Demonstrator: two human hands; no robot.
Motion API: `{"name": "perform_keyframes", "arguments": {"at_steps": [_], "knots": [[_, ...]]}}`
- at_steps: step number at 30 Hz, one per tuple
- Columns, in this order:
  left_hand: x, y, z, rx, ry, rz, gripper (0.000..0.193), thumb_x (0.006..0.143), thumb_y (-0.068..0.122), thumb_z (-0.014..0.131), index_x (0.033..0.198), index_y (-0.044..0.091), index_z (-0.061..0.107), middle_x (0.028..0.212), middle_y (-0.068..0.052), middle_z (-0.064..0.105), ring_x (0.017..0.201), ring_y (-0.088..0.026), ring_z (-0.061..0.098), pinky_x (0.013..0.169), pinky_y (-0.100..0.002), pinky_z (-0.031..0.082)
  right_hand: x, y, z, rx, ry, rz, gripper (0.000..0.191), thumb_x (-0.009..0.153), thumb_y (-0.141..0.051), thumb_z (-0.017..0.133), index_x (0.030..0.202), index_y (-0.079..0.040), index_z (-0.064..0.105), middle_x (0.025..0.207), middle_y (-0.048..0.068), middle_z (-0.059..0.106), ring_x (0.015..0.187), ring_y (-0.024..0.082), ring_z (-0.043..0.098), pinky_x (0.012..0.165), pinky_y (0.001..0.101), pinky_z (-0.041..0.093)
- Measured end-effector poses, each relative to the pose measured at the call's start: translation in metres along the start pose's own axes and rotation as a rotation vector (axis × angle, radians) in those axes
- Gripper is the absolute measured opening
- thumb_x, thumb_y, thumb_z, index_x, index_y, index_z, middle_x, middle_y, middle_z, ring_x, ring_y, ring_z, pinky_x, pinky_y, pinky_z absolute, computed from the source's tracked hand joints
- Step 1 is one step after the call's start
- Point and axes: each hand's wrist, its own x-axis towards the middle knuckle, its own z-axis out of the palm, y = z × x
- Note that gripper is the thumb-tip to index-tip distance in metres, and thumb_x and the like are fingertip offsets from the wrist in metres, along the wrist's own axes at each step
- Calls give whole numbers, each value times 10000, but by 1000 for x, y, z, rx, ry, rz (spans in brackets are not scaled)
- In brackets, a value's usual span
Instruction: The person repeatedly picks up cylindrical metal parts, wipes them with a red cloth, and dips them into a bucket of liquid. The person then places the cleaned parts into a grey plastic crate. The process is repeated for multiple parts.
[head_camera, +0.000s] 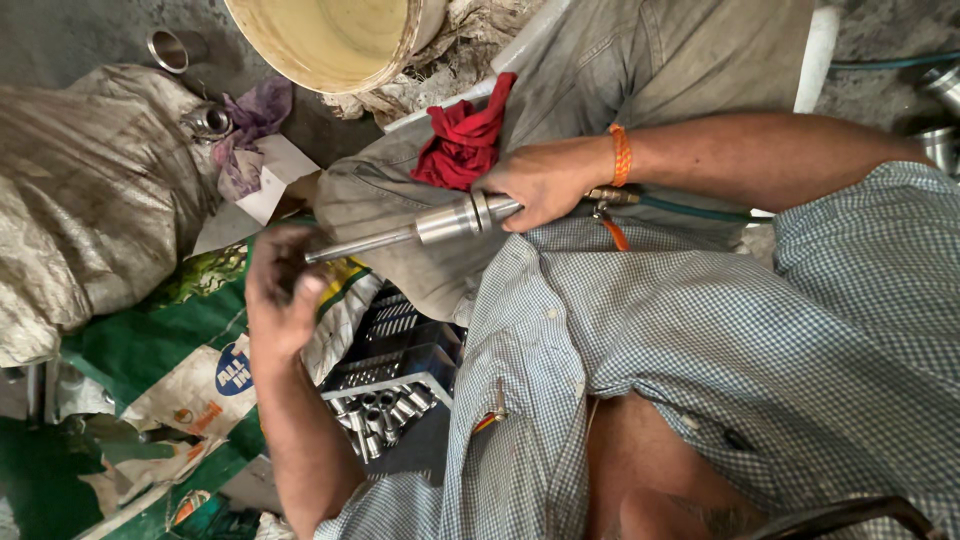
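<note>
My right hand (545, 180) grips a steel air tool (450, 220) across my lap, beside a red rag (465, 135). My left hand (280, 290) cups its thin tip, fingers curled; a crate of metal sleeves (385, 412) sits below.

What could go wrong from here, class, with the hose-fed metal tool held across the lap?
1. The right hand grips the metal tool, whose thin rod tip meets the left hand; a slip could jab the palm.
2. The green hose crosses the lap and might snag.
3. The crate of small metal parts beside the left forearm could be knocked.
</note>
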Motion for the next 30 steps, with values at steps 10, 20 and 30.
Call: {"name": "perform_keyframes", "arguments": {"at_steps": [10,20,30], "knots": [[7,-1,5,-29,11,-30,199,1035,162,655,1075,-15,574,869,-43,645,760,-110,607,716,-238,499,1,-2,-3,29,-21,27,409,800,-283,728,1129,-79,596,762,131,654,680,332,661,632,496,495],[30,44,115,81,385,346,594,944,201,840,1399,25,500,1298,-97,571,1054,-191,608,932,-330,537,-3,21,-19,244,381,-282,604,904,-258,754,1392,11,523,1171,125,667,1062,214,635,912,369,520],[81,52,225,416,-18,777,345,884,285,828,1149,103,704,1058,-79,665,950,-292,654,825,-413,553,-4,38,-23,851,902,-17,298,985,-190,740,1160,-82,524,784,-25,526,588,73,479,499,251,408]]}}
